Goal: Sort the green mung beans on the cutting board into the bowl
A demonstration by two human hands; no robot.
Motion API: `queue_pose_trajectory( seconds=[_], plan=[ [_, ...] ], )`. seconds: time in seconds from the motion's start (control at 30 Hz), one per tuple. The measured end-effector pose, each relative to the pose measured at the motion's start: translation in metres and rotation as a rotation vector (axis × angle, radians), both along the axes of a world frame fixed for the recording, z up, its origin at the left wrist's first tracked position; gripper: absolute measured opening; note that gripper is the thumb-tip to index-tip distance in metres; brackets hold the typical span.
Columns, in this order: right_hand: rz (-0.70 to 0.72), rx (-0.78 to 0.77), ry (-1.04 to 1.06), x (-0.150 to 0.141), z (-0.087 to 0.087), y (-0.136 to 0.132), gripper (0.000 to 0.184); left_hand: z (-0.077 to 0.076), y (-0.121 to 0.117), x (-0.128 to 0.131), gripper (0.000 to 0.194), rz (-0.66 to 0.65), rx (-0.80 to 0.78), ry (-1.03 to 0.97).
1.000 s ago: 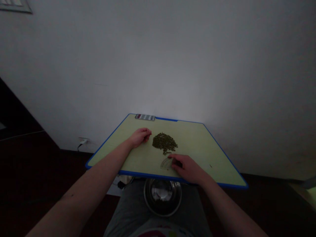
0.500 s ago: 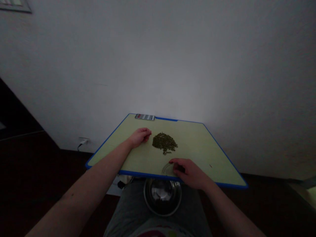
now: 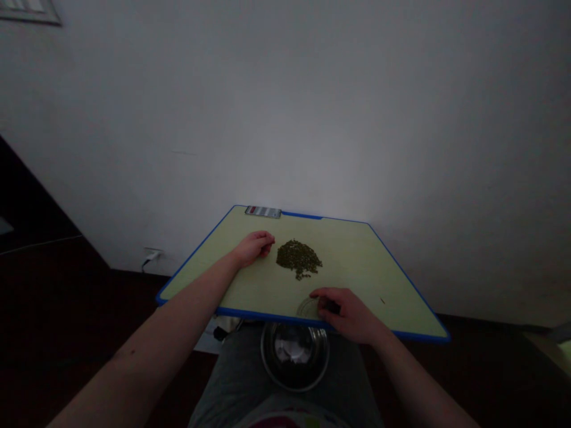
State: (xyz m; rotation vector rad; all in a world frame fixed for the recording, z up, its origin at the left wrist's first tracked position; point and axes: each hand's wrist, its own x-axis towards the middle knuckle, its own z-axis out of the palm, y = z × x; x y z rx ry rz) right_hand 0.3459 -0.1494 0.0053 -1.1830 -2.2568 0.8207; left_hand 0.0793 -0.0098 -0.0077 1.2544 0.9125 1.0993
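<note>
While both forearms reach out over a pale green rectangular plastic board w/ a bright blue rim (image 3: pixel 357 261), the L hand (image 3: pixel 254 248) rests on it just left of a low heap of small dark olive-green grains (image 3: pixel 298 259), fingers curled together, not touching the heap, nothing showing between them. R hand (image 3: pixel 347 312) is near the board's front edge, fingers arched over a clear round shallow dish (image 3: pixel 307 307), which is partly hidden under them; can't tell if they're clamped on the dish or only touching it, & a dark patch under the palm is too dim to read. Heap sits mid-board, between the hands, w/ a few grains trailing toward the front. A polished steel bowl (image 3: pixel 294 356) sits against the person's grey trousers (image 3: pixel 225 380) just below the front edge, something pale inside. At the far edge lies a flat silver-and-red rectangular item (image 3: pixel 263 211), poss. a phone. Tiny dark speck (image 3: pixel 382 300) on the board, right of R hand. Behind: plain white wall (image 3: pixel 285 107) w/ a wall socket and black cable (image 3: pixel 151 255) low down
</note>
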Motion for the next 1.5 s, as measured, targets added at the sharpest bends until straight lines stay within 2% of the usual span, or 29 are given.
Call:
queue_pose_trajectory(
  seconds=[0.2,0.4,0.57,0.87,1.33,1.5],
  plan=[
    [-0.034,0.028,-0.021,-0.002,0.001,0.002,0.035,-0.002,0.002,-0.001,0.018,-0.008,0.015,-0.007],
    [-0.225,0.177,-0.122,-0.013,-0.002,0.014,0.039,-0.003,0.003,-0.001,0.021,-0.017,0.037,0.025],
    [-0.325,0.211,-0.146,-0.016,-0.007,0.023,0.041,-0.002,0.002,0.000,0.019,-0.006,0.022,0.024],
    [-0.356,0.234,-0.167,-0.016,-0.009,0.027,0.040,-0.002,0.001,0.000,0.018,-0.018,0.033,0.009],
    [-0.242,0.207,-0.122,-0.015,-0.005,0.031,0.041,-0.003,0.002,-0.001,0.020,-0.014,0.028,0.017],
    [-0.274,0.219,-0.129,-0.014,-0.005,0.025,0.042,-0.002,0.002,-0.001,0.020,-0.011,0.013,0.017]
  ],
)
